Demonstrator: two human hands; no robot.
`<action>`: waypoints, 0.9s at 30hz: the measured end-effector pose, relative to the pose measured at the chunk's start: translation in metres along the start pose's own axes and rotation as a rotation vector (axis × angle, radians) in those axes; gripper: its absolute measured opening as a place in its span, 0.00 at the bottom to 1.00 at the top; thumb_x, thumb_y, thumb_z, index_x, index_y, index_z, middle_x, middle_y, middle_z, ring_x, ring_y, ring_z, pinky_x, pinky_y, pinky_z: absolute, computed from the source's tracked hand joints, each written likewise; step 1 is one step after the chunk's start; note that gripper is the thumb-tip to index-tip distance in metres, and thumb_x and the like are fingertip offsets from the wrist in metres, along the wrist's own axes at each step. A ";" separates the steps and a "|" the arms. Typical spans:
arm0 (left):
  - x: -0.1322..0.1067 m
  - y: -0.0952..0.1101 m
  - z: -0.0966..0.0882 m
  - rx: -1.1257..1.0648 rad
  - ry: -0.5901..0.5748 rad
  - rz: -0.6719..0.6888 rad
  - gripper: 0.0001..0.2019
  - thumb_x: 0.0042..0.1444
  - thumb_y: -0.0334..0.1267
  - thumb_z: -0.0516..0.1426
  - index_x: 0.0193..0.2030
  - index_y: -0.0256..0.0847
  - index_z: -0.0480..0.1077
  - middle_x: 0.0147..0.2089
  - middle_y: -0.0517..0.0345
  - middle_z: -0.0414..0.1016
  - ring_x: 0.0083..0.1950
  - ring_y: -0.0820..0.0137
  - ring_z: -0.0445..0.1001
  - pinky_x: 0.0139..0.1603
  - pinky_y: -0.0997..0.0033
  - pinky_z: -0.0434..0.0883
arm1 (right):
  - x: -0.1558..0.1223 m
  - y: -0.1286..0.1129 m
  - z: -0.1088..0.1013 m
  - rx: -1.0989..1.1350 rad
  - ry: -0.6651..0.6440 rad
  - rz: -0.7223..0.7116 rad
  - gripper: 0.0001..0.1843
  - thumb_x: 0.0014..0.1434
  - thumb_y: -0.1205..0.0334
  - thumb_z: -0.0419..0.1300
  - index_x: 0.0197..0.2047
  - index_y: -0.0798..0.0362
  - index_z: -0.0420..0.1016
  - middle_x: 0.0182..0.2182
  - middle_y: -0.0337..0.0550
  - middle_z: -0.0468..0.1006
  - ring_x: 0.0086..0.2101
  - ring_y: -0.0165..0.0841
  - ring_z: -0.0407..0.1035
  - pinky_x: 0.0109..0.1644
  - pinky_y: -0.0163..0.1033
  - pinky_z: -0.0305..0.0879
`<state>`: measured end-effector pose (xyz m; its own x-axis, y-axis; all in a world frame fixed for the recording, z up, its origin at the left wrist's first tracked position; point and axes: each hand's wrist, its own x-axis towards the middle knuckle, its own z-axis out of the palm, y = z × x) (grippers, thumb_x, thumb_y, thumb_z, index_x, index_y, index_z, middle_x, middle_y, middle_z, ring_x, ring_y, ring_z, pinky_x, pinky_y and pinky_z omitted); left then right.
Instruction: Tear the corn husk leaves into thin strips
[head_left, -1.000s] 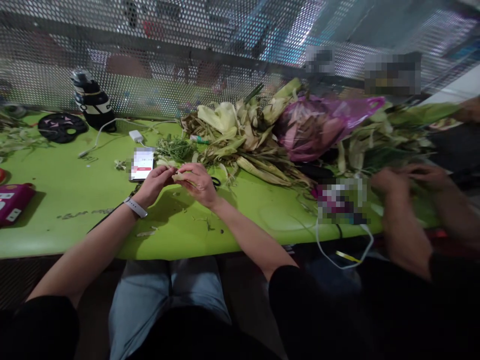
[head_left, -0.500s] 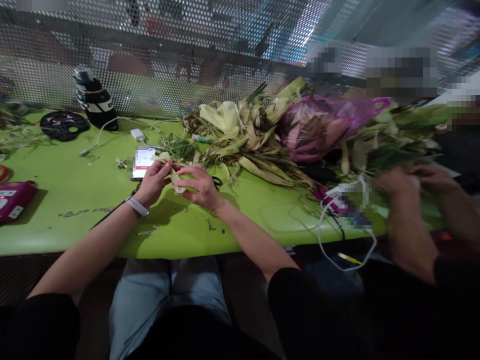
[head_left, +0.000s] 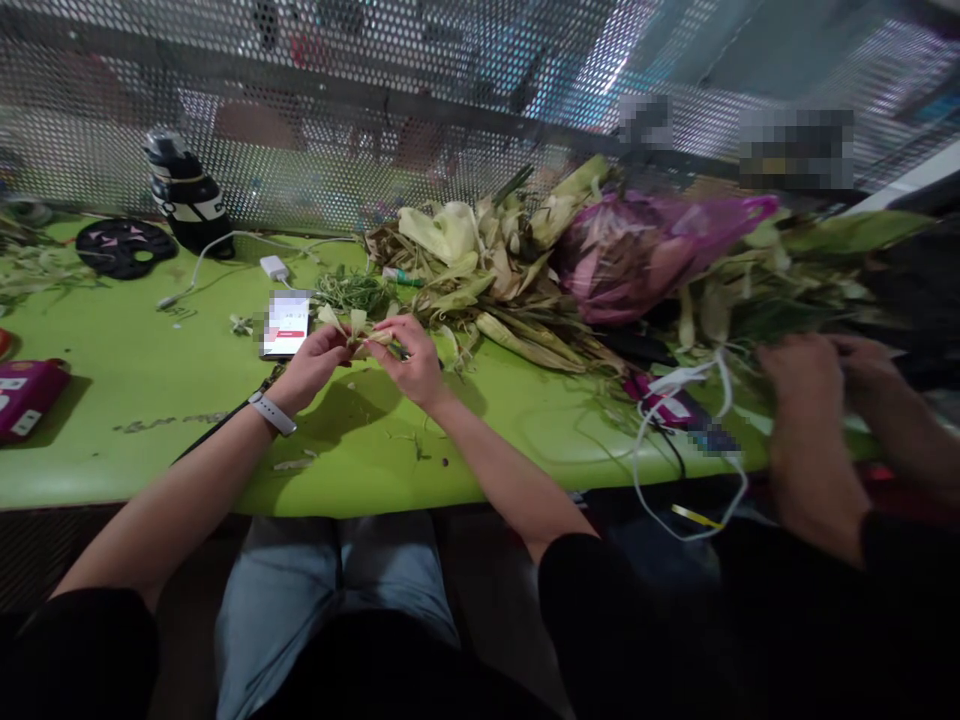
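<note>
Between my two hands is a small bunch of pale corn husk strips (head_left: 357, 324), spread out above the fingers. My left hand (head_left: 321, 358), with a pale watch band at the wrist, pinches the husk from the left. On the right side, my right hand (head_left: 414, 362) grips the same husk with bent fingers. Just behind my left hand lies a phone (head_left: 286, 325) with a lit screen. Green string-like strands (head_left: 352, 290) lie in a heap beyond my hands.
A pile of corn husks (head_left: 450, 240) and a pink plastic bag (head_left: 622, 260) fill the back. White cables (head_left: 637, 480) loop over the front edge. Another person's hands (head_left: 806, 375) work at right. At left are a dark bottle (head_left: 191, 200), a black disc (head_left: 124, 248) and a magenta box (head_left: 30, 400).
The husk between my hands has turned from hanging downward to fanning upward. My right hand has turned and closed in on it. The view has shifted slightly.
</note>
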<state>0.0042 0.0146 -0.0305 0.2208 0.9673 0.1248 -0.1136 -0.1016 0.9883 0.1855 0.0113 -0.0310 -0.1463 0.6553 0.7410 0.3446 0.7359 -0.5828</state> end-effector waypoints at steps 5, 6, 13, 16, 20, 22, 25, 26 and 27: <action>0.000 -0.002 0.000 -0.033 -0.059 0.090 0.10 0.47 0.28 0.58 0.37 0.39 0.72 0.35 0.59 0.75 0.38 0.71 0.72 0.46 0.67 0.69 | -0.002 0.001 0.003 0.115 -0.099 0.220 0.17 0.62 0.45 0.59 0.32 0.51 0.69 0.30 0.39 0.72 0.32 0.30 0.67 0.41 0.38 0.66; -0.001 -0.002 0.000 -0.038 -0.067 0.092 0.10 0.47 0.28 0.58 0.38 0.39 0.72 0.35 0.59 0.75 0.39 0.70 0.72 0.47 0.67 0.68 | -0.003 0.001 0.004 0.121 -0.113 0.247 0.18 0.62 0.45 0.58 0.32 0.51 0.67 0.28 0.37 0.71 0.30 0.29 0.66 0.39 0.37 0.65; 0.001 -0.003 -0.002 -0.111 -0.006 0.060 0.06 0.52 0.34 0.56 0.34 0.38 0.73 0.35 0.56 0.75 0.38 0.68 0.71 0.43 0.66 0.69 | -0.006 0.004 0.008 0.140 -0.153 0.325 0.19 0.62 0.41 0.56 0.35 0.50 0.65 0.27 0.36 0.70 0.27 0.28 0.64 0.34 0.36 0.62; -0.001 -0.002 -0.001 -0.093 -0.025 0.061 0.07 0.55 0.39 0.61 0.35 0.38 0.73 0.34 0.56 0.75 0.36 0.70 0.72 0.42 0.67 0.70 | -0.008 0.007 0.011 0.186 -0.165 0.354 0.19 0.63 0.41 0.56 0.37 0.50 0.65 0.30 0.37 0.73 0.30 0.29 0.67 0.36 0.36 0.65; -0.004 0.002 0.002 -0.064 -0.061 0.069 0.12 0.51 0.41 0.67 0.37 0.38 0.72 0.34 0.57 0.76 0.35 0.71 0.75 0.40 0.67 0.73 | -0.009 0.009 0.014 0.251 -0.140 0.443 0.19 0.62 0.40 0.55 0.38 0.49 0.65 0.30 0.38 0.72 0.31 0.30 0.69 0.36 0.36 0.68; -0.005 0.004 0.002 -0.060 -0.054 0.026 0.13 0.52 0.41 0.68 0.39 0.39 0.71 0.33 0.57 0.76 0.34 0.70 0.77 0.37 0.67 0.74 | -0.008 0.008 0.015 0.306 -0.146 0.498 0.20 0.62 0.39 0.55 0.39 0.48 0.65 0.29 0.37 0.71 0.30 0.29 0.69 0.35 0.36 0.69; -0.005 0.005 0.001 -0.029 -0.049 -0.032 0.15 0.51 0.40 0.68 0.42 0.39 0.69 0.34 0.55 0.77 0.35 0.67 0.78 0.33 0.68 0.74 | -0.007 0.006 0.015 0.367 -0.160 0.542 0.22 0.61 0.36 0.55 0.40 0.48 0.65 0.28 0.36 0.70 0.28 0.29 0.68 0.31 0.35 0.68; -0.005 0.005 0.000 -0.017 -0.050 -0.034 0.16 0.51 0.39 0.68 0.42 0.39 0.69 0.35 0.55 0.77 0.35 0.67 0.78 0.33 0.68 0.74 | -0.006 0.005 0.015 0.362 -0.154 0.542 0.23 0.60 0.36 0.56 0.40 0.48 0.64 0.28 0.36 0.70 0.27 0.28 0.67 0.30 0.35 0.67; -0.004 0.005 0.000 -0.002 -0.049 -0.025 0.16 0.50 0.39 0.68 0.42 0.38 0.69 0.34 0.55 0.77 0.35 0.68 0.78 0.33 0.69 0.73 | -0.006 0.005 0.014 0.347 -0.142 0.535 0.23 0.60 0.35 0.56 0.39 0.48 0.64 0.27 0.35 0.69 0.26 0.28 0.65 0.29 0.34 0.66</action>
<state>0.0026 0.0100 -0.0264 0.2707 0.9570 0.1043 -0.1097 -0.0770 0.9910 0.1747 0.0134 -0.0432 -0.1665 0.9451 0.2810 0.0879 0.2981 -0.9505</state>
